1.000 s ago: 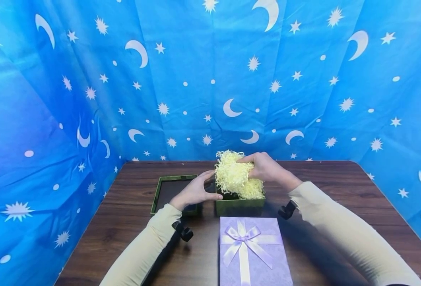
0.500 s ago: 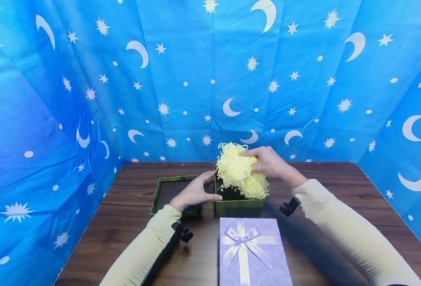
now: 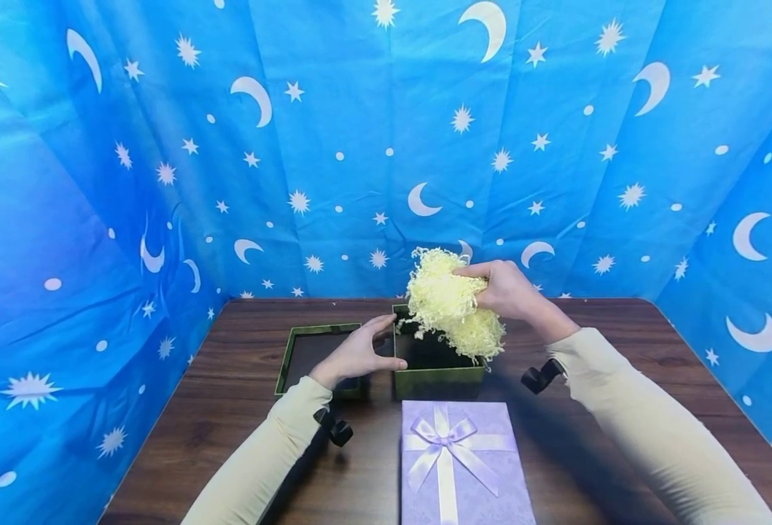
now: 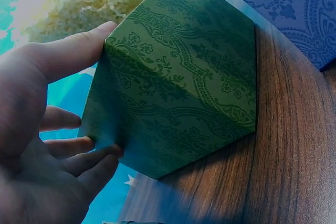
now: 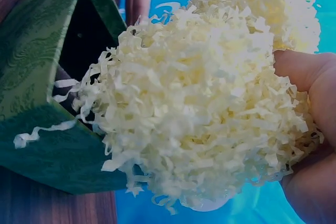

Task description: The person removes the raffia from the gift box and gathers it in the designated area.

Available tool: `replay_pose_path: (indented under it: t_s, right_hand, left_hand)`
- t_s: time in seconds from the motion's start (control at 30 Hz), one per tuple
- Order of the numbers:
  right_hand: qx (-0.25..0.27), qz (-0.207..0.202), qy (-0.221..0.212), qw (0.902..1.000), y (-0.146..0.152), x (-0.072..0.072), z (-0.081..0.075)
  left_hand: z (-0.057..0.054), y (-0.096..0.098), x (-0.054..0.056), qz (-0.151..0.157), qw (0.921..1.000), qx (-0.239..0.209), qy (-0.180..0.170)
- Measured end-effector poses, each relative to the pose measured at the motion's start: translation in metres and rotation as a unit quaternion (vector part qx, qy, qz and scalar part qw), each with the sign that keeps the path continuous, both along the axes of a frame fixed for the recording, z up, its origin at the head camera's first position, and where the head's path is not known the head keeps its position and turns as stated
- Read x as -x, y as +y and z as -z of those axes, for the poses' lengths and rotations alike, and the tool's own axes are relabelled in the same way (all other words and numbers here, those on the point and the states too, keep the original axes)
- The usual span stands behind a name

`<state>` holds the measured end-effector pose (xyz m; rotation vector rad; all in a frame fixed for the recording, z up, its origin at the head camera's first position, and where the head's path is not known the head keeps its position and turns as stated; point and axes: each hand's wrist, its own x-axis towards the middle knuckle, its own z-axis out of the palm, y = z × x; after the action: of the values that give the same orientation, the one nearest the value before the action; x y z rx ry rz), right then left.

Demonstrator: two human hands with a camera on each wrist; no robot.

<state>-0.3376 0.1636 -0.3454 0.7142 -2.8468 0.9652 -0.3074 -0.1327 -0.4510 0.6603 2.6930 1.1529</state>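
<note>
My right hand [image 3: 507,288] grips a big clump of pale yellow shredded paper [image 3: 445,288], thumb on the near side, and holds it over the right part of an open green box [image 3: 439,384]. Loose strands hang from the clump toward the box's rim in the right wrist view. The part of the box's interior that shows is dark. My left hand [image 3: 358,351] rests against the box's left side. Its thumb touches the top of the near left corner and the fingertips [image 4: 86,142] lie on the patterned green wall in the left wrist view.
A green-edged lid with a dark inside [image 3: 320,350] lies on the wooden table [image 3: 248,437] left of the box, partly behind my left hand. A lilac gift box [image 3: 464,467] with a ribbon bow stands in front. A blue star-and-moon cloth [image 3: 359,131] hangs behind.
My right hand has moved up and to the right, lifting the shredded paper out of the green box and uncovering its dark inside. My left hand has stayed on the box.
</note>
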Motion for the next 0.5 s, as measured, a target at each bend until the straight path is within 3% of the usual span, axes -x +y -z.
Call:
replay_pose_path:
  t_s: [0.5]
  right_hand:
    - [0.023, 0.018, 0.025, 0.9993, 0.021, 0.002, -0.011]
  left_hand:
    - [-0.002, 0.002, 0.000, -0.010, 0.9999, -0.007, -0.006]
